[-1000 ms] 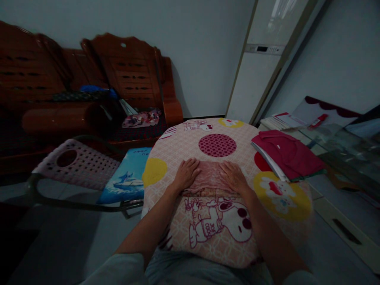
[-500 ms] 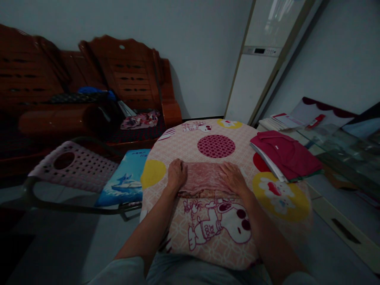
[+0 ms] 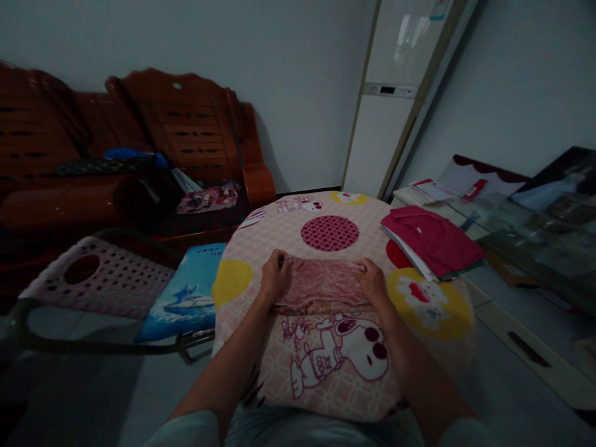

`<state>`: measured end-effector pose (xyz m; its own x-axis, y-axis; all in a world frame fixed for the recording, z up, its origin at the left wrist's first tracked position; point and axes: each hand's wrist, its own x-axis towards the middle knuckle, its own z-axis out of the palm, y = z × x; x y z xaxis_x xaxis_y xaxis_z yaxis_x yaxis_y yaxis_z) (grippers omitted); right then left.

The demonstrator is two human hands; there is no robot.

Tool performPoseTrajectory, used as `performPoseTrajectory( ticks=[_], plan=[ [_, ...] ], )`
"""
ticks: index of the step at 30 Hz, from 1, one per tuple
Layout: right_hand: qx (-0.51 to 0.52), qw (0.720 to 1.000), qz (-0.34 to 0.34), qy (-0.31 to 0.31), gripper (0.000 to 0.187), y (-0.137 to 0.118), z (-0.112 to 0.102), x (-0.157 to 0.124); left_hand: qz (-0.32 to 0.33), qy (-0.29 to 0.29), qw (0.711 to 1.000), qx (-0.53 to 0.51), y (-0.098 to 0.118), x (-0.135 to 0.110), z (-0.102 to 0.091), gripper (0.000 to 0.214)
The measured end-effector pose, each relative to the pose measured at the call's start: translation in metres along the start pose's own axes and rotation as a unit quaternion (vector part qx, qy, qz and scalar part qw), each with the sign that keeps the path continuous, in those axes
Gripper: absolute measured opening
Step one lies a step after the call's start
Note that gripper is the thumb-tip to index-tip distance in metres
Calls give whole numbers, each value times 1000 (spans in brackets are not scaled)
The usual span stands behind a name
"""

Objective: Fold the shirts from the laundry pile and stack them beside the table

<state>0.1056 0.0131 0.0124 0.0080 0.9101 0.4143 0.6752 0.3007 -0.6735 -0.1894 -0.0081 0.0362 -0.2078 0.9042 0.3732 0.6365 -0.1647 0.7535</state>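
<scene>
A dusty-pink, plush-looking folded cloth lies flat on the round table in front of me, with a patterned brownish strip showing along its near edge. My left hand is closed on its left end, fingers curled at the far corner. At the far right corner, my right hand pinches the cloth between thumb and fingers. The table is covered by a pale pink tablecloth printed with cartoon dogs and dots. A folded magenta garment rests on lighter folded cloth at the table's right side.
A woven chair with a blue printed cushion stands at the left. Behind it is a carved wooden sofa with cloths and bags on it. A glass-topped cabinet stands right, and a tall white air conditioner stands behind.
My right hand has gone from lying flat on the cloth to pinching its right corner. My left hand stays at the left end. The camera view has shifted slightly.
</scene>
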Motion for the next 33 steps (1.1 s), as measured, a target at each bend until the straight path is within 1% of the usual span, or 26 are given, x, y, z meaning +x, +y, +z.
performPoseTrajectory(
  ticks=[1,3,5,6,7,8,10,12,14,15,16,19,21,23,24,26,28,29,31,33],
  plan=[
    [17,999,32,24,23,-2,-5,1,12,-1,1000,-17,7,8,2,10],
    [43,989,105,98,25,-3,-15,4,47,-2,998,-45,26,31,10,8],
    [67,966,169,186,29,0,-26,7,87,5,994,-68,48,59,20,9],
    [78,954,189,220,30,3,-32,7,112,4,991,-75,59,72,27,15],
    [82,945,202,243,31,5,-38,6,138,3,987,-78,70,84,35,23],
    [77,942,207,253,30,8,-43,4,160,-3,984,-71,79,93,43,30],
    [37,949,203,237,29,13,-54,-3,193,-40,979,-49,92,100,61,39],
    [-25,961,185,203,28,17,-64,-11,209,-87,973,-36,98,89,80,36],
    [-73,964,170,189,28,21,-77,-14,223,-149,963,-22,99,67,98,28],
    [-90,963,163,194,28,23,-85,-13,230,-188,955,-11,97,53,106,25],
    [-107,961,152,203,28,26,-94,-9,237,-242,941,15,96,40,112,24],
    [-189,947,97,241,29,34,-123,17,257,-320,910,53,92,13,120,22],
    [-266,928,80,247,30,41,-142,39,266,-337,898,95,92,7,118,24],
    [-330,908,112,231,29,49,-156,60,265,-342,890,143,94,7,113,25],
    [-352,900,139,214,27,53,-161,69,263,-345,887,159,95,8,110,25],
    [-378,889,203,160,20,61,-168,84,270,-365,873,178,98,9,105,24],
    [-386,884,242,108,13,68,-173,93,273,-373,867,189,98,7,103,25],
    [-383,885,247,95,10,71,-176,97,267,-363,873,186,98,5,103,25],
    [-357,898,236,104,5,74,-181,101,240,-323,901,163,97,1,106,20],
    [-319,913,219,129,11,71,-184,103,214,-286,925,130,95,-1,109,15]
  ],
)
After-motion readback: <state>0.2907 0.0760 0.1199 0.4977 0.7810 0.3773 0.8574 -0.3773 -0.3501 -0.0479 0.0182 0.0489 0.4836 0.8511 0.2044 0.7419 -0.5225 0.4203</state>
